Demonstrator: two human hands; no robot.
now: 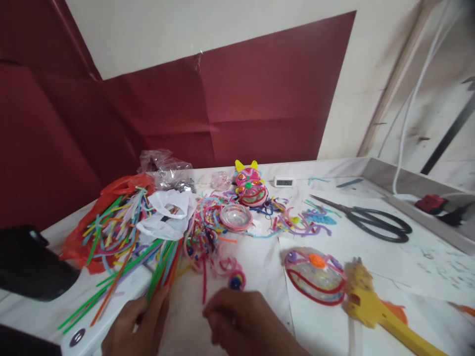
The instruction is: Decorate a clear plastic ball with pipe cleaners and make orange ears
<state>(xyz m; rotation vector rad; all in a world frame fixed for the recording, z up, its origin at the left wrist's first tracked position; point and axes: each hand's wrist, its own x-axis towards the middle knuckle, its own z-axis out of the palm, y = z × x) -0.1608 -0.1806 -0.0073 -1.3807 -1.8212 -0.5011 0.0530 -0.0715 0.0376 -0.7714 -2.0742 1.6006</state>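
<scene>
A: What is seen nearest?
B: At lower left, the left hand (pixel 137 321) is held with bent fingers; at bottom centre, the right hand (pixel 247 314) is curled. Whether anything is gripped by either cannot be made out.
A: And just beyond?
B: Fuzzy stems (pixel 163 267) are seen at the left fingertips, and a blue ball (pixel 235 283) just above the right hand. At lower right, a yellow glue gun (pixel 365 301) is laid beside an oval ornament (pixel 315 279).
A: Farther off?
B: Black scissors (pixel 374 220) are placed at right; a yellow-eared figure (pixel 250 185) is set at centre, near the back of the worktop (pixel 260 259).
</scene>
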